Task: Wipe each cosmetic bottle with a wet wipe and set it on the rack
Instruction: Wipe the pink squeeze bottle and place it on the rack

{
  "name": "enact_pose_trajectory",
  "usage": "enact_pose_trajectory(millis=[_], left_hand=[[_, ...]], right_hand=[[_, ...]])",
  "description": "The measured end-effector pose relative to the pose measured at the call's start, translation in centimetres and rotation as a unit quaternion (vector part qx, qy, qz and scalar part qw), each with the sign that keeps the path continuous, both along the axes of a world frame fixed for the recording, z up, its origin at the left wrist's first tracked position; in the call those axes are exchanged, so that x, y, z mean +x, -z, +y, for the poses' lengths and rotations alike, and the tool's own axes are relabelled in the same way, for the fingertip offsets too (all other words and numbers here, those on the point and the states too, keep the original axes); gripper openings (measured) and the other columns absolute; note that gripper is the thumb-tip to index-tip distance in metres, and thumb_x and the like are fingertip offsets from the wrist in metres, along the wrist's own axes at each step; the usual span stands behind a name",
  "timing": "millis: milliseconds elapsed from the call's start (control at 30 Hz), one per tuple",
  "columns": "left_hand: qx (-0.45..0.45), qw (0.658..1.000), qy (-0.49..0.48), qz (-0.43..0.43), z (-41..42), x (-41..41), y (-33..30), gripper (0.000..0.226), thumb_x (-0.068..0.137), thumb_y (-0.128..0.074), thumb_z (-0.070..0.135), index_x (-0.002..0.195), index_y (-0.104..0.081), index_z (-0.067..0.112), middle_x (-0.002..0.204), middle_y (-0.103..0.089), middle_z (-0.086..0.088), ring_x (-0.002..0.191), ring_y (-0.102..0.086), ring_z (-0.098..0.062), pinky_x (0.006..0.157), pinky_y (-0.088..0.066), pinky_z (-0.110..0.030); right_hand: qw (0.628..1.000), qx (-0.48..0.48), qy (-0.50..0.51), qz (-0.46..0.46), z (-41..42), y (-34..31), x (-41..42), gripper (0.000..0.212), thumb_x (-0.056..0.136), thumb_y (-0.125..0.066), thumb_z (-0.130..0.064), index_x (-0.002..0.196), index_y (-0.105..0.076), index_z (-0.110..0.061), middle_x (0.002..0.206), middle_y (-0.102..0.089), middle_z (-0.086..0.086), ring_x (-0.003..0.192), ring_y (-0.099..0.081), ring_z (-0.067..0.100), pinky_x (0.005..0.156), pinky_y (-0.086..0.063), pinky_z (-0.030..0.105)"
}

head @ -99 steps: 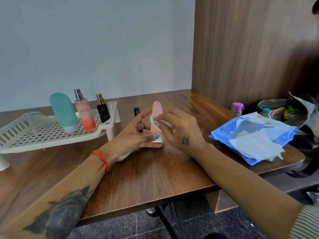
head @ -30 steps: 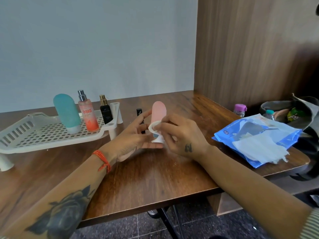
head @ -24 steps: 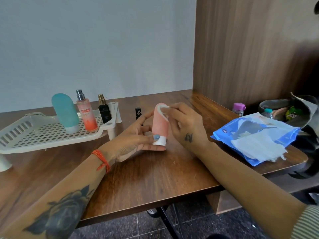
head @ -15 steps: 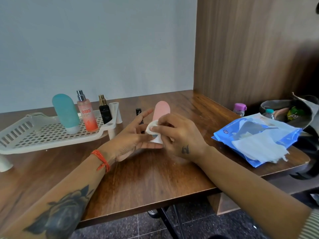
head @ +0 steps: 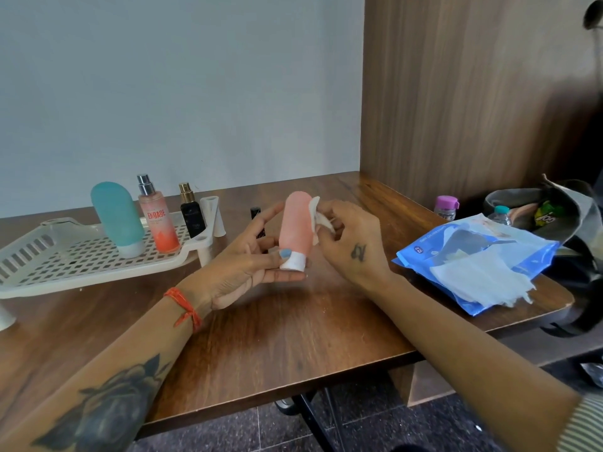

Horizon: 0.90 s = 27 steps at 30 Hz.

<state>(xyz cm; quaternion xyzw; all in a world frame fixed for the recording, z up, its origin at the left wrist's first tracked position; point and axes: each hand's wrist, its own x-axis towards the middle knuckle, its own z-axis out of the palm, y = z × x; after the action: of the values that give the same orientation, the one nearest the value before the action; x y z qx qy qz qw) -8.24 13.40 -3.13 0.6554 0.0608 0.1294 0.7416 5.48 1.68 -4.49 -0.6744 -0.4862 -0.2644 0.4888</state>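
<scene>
label "ENGAGE" on spray bottle (head: 159,220) in white rack (head: 81,265), beside teal bottle (head: 116,216) | left hand (head: 248,259) grips pink bottle (head: 296,230) over table | right hand (head: 350,239) pinches wet wipe (head: 318,213) against it

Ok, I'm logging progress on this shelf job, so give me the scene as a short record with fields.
in hand: pink bottle, upright, cap down
left hand: holds the bottle near its white cap
right hand: presses a wet wipe to the bottle's upper side
on rack: teal bottle, Engage spray, black perfume bottle
wipe pack: on the table, to the right
</scene>
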Motion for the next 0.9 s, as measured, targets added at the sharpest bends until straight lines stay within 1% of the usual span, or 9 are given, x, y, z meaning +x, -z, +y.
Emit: enact_pose_trajectory(millis=[100, 167, 300, 400, 500, 633, 700, 800, 900], left_hand=[[-0.002, 1.0, -0.015, -0.014, 0.1, -0.1, -0.2, 0.077, 0.075, -0.058, -0.003, 0.139, -0.037, 0.034, 0.12, -0.063, -0.018, 0.101, -0.066, -0.037, 0.077, -0.058, -0.044], [0.004, 1.0, -0.015, -0.014, 0.1, 0.0, -0.1, 0.076, 0.075, -0.058, -0.003, 0.14, -0.037, 0.032, 0.118, -0.064, -0.018, 0.101, -0.066, -0.037, 0.079, -0.057, -0.045], [0.005, 1.0, 0.005, -0.003, -0.1, 0.1, 0.0, 0.077, 0.075, -0.058, -0.004, 0.139, -0.036, 0.034, 0.119, -0.061, -0.021, 0.102, -0.064, -0.041, 0.079, -0.057, -0.046], [-0.015, 1.0, -0.003, -0.018, 0.0, 0.0, -0.2, 0.079, 0.074, -0.057, -0.006, 0.14, -0.035, 0.032, 0.117, -0.064, -0.018, 0.102, -0.065, -0.04, 0.078, -0.057, -0.047], [-0.037, 0.998, -0.026, -0.05, 0.3, -0.1, -0.4, 0.08, 0.072, -0.059, -0.006, 0.141, -0.034, 0.025, 0.109, -0.069, -0.017, 0.097, -0.068, -0.033, 0.073, -0.058, -0.043], [-0.076, 0.994, -0.03, -0.068, 0.6, -0.2, -0.6, 0.095, 0.047, -0.089, 0.008, 0.13, -0.046, 0.021, 0.109, -0.069, -0.018, 0.096, -0.068, -0.03, 0.069, -0.058, -0.039], [-0.089, 0.992, -0.04, -0.079, 0.6, -0.2, -0.7, 0.093, 0.04, -0.091, 0.01, 0.123, -0.05, 0.022, 0.106, -0.07, -0.016, 0.094, -0.069, -0.029, 0.067, -0.058, -0.037], [-0.089, 0.99, -0.062, -0.095, 0.5, -0.3, -0.9, 0.084, 0.044, -0.084, 0.01, 0.12, -0.051, 0.02, 0.101, -0.072, -0.014, 0.091, -0.07, -0.026, 0.065, -0.059, -0.035], [-0.09, 0.988, -0.082, -0.096, 0.5, -0.1, -0.9, 0.098, 0.035, -0.091, 0.012, 0.123, -0.049, 0.02, 0.102, -0.072, -0.014, 0.093, -0.07, -0.027, 0.065, -0.059, -0.036]], right_hand=[[0.991, -0.027, -0.032, -0.124, -0.3, 0.3, -0.8, 0.022, 0.077, -0.067, -0.008, 0.098, -0.067, -0.005, 0.091, -0.068, 0.01, 0.075, -0.062, 0.02, 0.061, -0.049, 0.02], [0.986, -0.01, -0.038, -0.165, -0.4, 0.3, -0.8, 0.024, 0.078, -0.063, -0.006, 0.102, -0.067, -0.005, 0.093, -0.067, 0.011, 0.078, -0.062, 0.02, 0.062, -0.052, 0.024], [0.995, 0.045, 0.007, -0.084, 0.2, 0.0, -0.2, 0.023, 0.079, -0.063, -0.003, 0.101, -0.068, -0.001, 0.089, -0.067, 0.014, 0.075, -0.062, 0.022, 0.063, -0.052, 0.025], [0.999, -0.006, -0.014, -0.031, 0.2, 0.2, -0.1, 0.008, 0.078, -0.065, -0.006, 0.085, -0.068, -0.002, 0.078, -0.068, 0.011, 0.067, -0.061, 0.019, 0.059, -0.056, 0.033], [0.995, -0.018, -0.062, -0.076, -0.3, 0.1, -0.6, 0.009, 0.079, -0.062, -0.013, 0.08, -0.068, -0.006, 0.074, -0.067, 0.005, 0.063, -0.058, 0.014, 0.055, -0.051, 0.025], [0.981, 0.022, -0.091, -0.171, -0.6, -0.1, -1.4, 0.017, 0.081, -0.062, -0.01, 0.094, -0.07, -0.002, 0.086, -0.069, 0.01, 0.071, -0.063, 0.016, 0.056, -0.05, 0.023], [0.973, 0.031, -0.088, -0.209, -0.6, -0.1, -1.6, 0.017, 0.081, -0.063, -0.006, 0.096, -0.069, 0.0, 0.088, -0.068, 0.012, 0.074, -0.063, 0.018, 0.059, -0.052, 0.024], [0.965, 0.038, -0.082, -0.247, -0.7, -0.2, -1.6, 0.016, 0.082, -0.063, -0.005, 0.095, -0.07, -0.001, 0.09, -0.067, 0.013, 0.078, -0.062, 0.02, 0.064, -0.052, 0.024], [0.968, 0.03, -0.086, -0.232, -0.5, -0.2, -1.6, 0.015, 0.084, -0.06, -0.007, 0.095, -0.069, -0.002, 0.093, -0.066, 0.013, 0.081, -0.061, 0.02, 0.065, -0.053, 0.026]])
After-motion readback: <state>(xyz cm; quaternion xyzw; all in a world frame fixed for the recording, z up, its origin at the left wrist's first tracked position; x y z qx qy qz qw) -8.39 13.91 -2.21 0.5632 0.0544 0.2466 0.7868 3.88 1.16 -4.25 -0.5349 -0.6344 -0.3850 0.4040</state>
